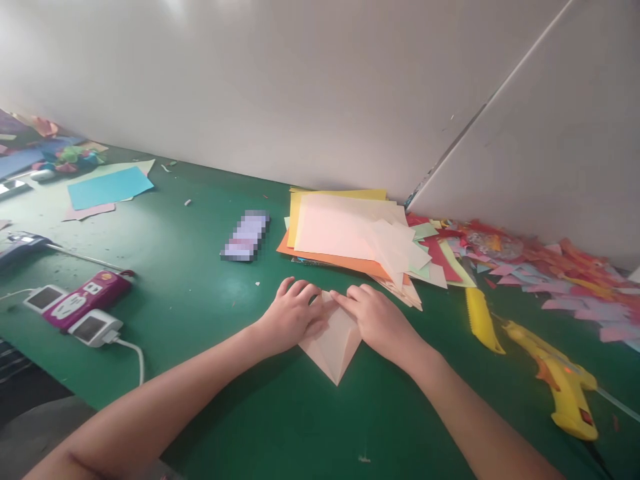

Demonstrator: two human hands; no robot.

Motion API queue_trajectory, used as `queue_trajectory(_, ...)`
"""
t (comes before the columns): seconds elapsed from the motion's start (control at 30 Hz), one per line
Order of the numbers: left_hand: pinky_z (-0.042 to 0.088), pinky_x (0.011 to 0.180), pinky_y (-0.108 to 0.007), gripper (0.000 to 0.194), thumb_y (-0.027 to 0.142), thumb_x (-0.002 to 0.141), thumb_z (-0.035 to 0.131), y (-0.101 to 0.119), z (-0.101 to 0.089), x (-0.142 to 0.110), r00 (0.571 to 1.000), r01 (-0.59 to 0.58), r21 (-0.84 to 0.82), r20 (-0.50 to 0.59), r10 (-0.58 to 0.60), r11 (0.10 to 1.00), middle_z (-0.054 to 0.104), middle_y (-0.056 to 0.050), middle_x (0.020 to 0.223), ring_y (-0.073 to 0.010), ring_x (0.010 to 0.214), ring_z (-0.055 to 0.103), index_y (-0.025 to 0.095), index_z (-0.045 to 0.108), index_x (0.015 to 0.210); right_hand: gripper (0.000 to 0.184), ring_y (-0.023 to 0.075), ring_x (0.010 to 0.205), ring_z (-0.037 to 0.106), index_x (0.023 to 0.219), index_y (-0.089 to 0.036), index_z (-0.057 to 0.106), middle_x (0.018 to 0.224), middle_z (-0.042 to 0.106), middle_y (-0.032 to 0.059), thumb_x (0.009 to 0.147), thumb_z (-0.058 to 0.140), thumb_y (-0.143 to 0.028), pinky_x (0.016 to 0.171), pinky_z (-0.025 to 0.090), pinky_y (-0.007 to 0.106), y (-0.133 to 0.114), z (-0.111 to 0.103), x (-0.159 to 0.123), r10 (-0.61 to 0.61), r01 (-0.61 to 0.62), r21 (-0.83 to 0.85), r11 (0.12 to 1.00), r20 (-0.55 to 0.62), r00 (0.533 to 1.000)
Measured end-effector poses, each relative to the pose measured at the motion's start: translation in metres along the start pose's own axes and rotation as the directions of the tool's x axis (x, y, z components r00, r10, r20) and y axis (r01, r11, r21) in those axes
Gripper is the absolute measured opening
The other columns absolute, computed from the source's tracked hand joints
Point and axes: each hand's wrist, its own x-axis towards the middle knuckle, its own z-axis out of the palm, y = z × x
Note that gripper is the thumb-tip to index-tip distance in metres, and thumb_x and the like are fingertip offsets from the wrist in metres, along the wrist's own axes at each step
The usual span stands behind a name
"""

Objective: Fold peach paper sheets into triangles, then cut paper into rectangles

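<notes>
A pale peach sheet of paper [327, 347], folded into a kite shape, lies on the green table in front of me with its point towards me. My left hand [295, 313] grips its left side, fingers bent and the thumb resting on the paper. On the right side, my right hand [375, 317] holds the paper with curled fingers and presses its index fingertip near the top edge. Both hands hide parts of the upper folds and side edges. Just behind them sits a stack of coloured paper [345, 227], with cream on top and yellow and orange below.
A yellow cutter [483, 320] and a yellow glue gun [565, 380] lie to the right, before a heap of folded paper pieces [540, 267]. At left are a purple power strip [90, 300] and blue paper [110, 189]. A blurred phone-like object [246, 235] lies behind my left hand.
</notes>
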Motion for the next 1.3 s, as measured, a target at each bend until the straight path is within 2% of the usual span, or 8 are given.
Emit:
queue_trajectory(0.1, 0.029, 0.097, -0.049, 0.034, 0.036, 0.093, 0.042, 0.0, -0.001, -0.001, 1.0, -0.008, 0.001, 0.007, 0.008, 1.0, 0.054, -0.006, 0.111, -0.0251, 0.104, 0.046, 0.032, 0.05, 0.125, 0.052, 0.0185, 0.074, 0.048, 0.125, -0.026, 0.057, 0.081, 0.055, 0.0061, 0.085, 0.033, -0.002, 0.059, 0.043, 0.029, 0.004, -0.004, -0.01, 0.027, -0.027, 0.0, 1.0, -0.024, 0.999)
queue_trajectory(0.33, 0.028, 0.1, -0.045, 0.032, 0.033, 0.094, 0.041, 0.0, -0.005, 0.0, 0.999, -0.028, -0.044, 0.025, 0.029, 0.999, 0.053, -0.004, 0.123, -0.0252, 0.112, 0.044, 0.029, 0.053, 0.123, 0.049, 0.0198, 0.077, 0.054, 0.105, -0.024, 0.068, 0.079, 0.056, 0.0064, 0.082, 0.032, -0.001, 0.062, 0.047, 0.032, 0.016, -0.007, -0.034, 0.097, -0.088, 0.071, 0.994, -0.129, 0.987)
queue_trajectory(0.43, 0.028, 0.1, -0.046, 0.032, 0.033, 0.094, 0.039, 0.001, -0.005, 0.001, 0.999, -0.03, -0.036, 0.027, 0.031, 0.999, 0.054, -0.004, 0.123, -0.0257, 0.111, 0.044, 0.029, 0.052, 0.124, 0.04, 0.0207, 0.08, 0.057, 0.093, -0.022, 0.07, 0.081, 0.059, 0.0066, 0.085, 0.034, -0.005, 0.066, 0.049, 0.034, 0.019, -0.002, -0.033, 0.172, -0.136, 0.159, 0.978, -0.241, 0.955)
queue_trajectory(0.5, 0.028, 0.1, -0.047, 0.032, 0.032, 0.094, 0.038, 0.001, -0.005, 0.0, 0.999, -0.028, -0.02, 0.023, 0.028, 0.999, 0.052, -0.005, 0.124, -0.0266, 0.112, 0.043, 0.028, 0.052, 0.123, 0.032, 0.0223, 0.087, 0.057, 0.096, -0.022, 0.067, 0.087, 0.061, 0.0065, 0.088, 0.038, -0.012, 0.074, 0.049, 0.037, 0.017, 0.002, -0.028, 0.21, -0.15, 0.209, 0.966, -0.302, 0.93)
queue_trajectory(0.63, 0.027, 0.1, -0.048, 0.032, 0.028, 0.093, 0.039, 0.001, -0.001, -0.001, 0.999, -0.048, -0.01, 0.019, 0.048, 0.999, 0.051, -0.005, 0.127, -0.0273, 0.114, 0.042, 0.025, 0.051, 0.123, 0.017, 0.0241, 0.091, 0.056, 0.099, -0.021, 0.062, 0.092, 0.06, 0.0073, 0.086, 0.052, -0.026, 0.079, 0.047, 0.04, 0.007, 0.007, -0.015, 0.226, -0.166, 0.23, 0.959, -0.269, 0.936)
queue_trajectory(0.83, 0.027, 0.101, -0.047, 0.035, 0.033, 0.089, 0.047, 0.001, 0.002, 0.0, 1.0, -0.007, -0.046, 0.008, 0.007, 0.999, 0.051, -0.008, 0.124, -0.0278, 0.113, 0.042, 0.018, 0.05, 0.12, 0.003, 0.0191, 0.075, 0.054, 0.081, -0.021, 0.055, 0.078, 0.06, 0.0025, 0.084, 0.055, -0.022, 0.065, 0.045, 0.032, -0.005, 0.007, -0.009, 0.31, -0.232, 0.332, 0.914, -0.204, 0.929)
queue_trajectory(1.07, 0.034, 0.093, -0.043, 0.032, 0.033, 0.089, 0.046, 0.002, 0.0, 0.001, 1.0, 0.011, -0.079, 0.009, -0.011, 0.997, 0.051, -0.01, 0.123, -0.0274, 0.109, 0.044, 0.014, 0.05, 0.116, 0.018, 0.0194, 0.088, 0.055, 0.1, -0.024, 0.065, 0.093, 0.063, 0.0048, 0.09, 0.051, -0.026, 0.076, 0.047, 0.033, -0.005, 0.004, -0.012, 0.13, -0.049, 0.375, 0.926, -0.194, 0.972)
queue_trajectory(1.3, 0.032, 0.094, -0.042, 0.037, 0.037, 0.089, 0.048, 0.002, -0.001, 0.001, 0.999, 0.043, -0.112, 0.027, -0.041, 0.993, 0.052, -0.01, 0.122, -0.0271, 0.111, 0.045, 0.016, 0.048, 0.119, 0.033, 0.0206, 0.092, 0.051, 0.112, -0.025, 0.064, 0.097, 0.058, 0.0066, 0.095, 0.037, -0.033, 0.079, 0.046, 0.036, 0.002, 0.001, -0.016, 0.063, -0.01, 0.378, 0.926, -0.129, 0.99)
